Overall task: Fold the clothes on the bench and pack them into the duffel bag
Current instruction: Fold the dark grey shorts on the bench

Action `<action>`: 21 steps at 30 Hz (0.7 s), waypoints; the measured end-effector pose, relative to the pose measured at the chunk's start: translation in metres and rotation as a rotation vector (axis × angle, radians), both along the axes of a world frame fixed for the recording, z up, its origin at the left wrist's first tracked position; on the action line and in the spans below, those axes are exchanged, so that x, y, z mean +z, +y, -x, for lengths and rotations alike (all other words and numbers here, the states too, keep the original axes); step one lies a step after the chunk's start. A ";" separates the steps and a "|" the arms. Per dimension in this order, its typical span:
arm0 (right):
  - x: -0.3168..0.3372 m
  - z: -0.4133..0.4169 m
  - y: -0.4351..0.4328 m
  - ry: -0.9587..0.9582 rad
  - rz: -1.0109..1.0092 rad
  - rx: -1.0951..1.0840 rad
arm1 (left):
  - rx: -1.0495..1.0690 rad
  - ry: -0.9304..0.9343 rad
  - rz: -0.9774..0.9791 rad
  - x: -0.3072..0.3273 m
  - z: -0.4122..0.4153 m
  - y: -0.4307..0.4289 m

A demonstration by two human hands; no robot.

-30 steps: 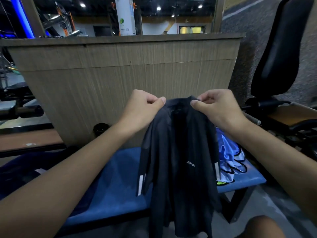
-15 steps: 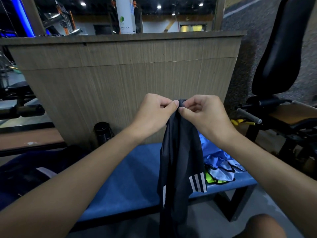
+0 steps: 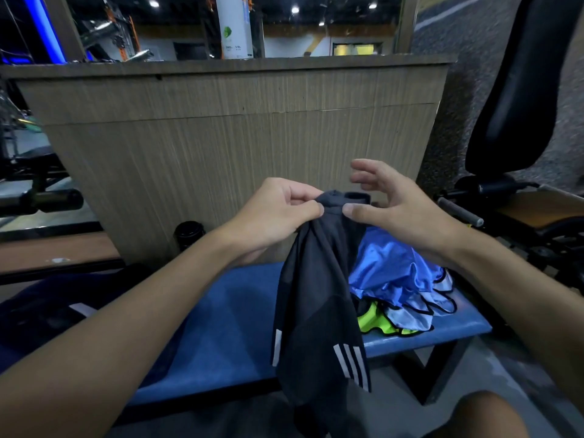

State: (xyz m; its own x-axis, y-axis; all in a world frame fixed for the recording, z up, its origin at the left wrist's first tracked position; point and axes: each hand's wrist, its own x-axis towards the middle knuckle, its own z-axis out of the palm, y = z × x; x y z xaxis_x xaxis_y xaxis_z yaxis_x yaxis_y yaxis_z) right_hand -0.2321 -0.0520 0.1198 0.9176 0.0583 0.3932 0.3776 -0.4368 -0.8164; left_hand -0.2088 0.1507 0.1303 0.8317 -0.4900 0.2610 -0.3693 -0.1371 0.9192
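Early stage, by my judgement. Left hand [image 3: 281, 213] pinches dark shirt [image 3: 316, 295] collar, centre frame; right hand [image 3: 401, 210] fingers released, spread. Blue garments [image 3: 388, 279] unfolded on bench [image 3: 221, 311], right. Nothing visibly packed.

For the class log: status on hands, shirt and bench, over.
Left hand pinches dark shirt at collar. Right hand open beside it. Blue garments heaped on bench, unfolded.

Nothing legible is on offer right now. A green leaf emblem is spotted on the white panel [image 3: 235, 26] up top, but the small print beneath cannot be read. Three white stripes are shown on the dark shirt [image 3: 316, 311].
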 end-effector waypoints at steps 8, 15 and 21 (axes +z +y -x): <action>0.008 0.006 -0.003 0.048 0.224 0.179 | -0.042 -0.018 -0.003 -0.004 0.001 0.005; 0.014 0.006 0.006 -0.152 0.406 0.071 | 0.076 -0.158 -0.070 -0.021 0.003 -0.001; 0.018 0.007 0.006 -0.232 0.345 0.036 | 0.114 -0.084 0.064 -0.032 0.001 -0.004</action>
State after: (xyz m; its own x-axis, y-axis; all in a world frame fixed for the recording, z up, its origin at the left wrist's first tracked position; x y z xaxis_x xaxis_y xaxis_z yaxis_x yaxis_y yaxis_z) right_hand -0.2390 -0.0455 0.1376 0.8018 0.2536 0.5411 0.5547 -0.6527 -0.5161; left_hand -0.2096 0.1469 0.0980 0.8550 -0.3740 0.3593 -0.4304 -0.1251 0.8939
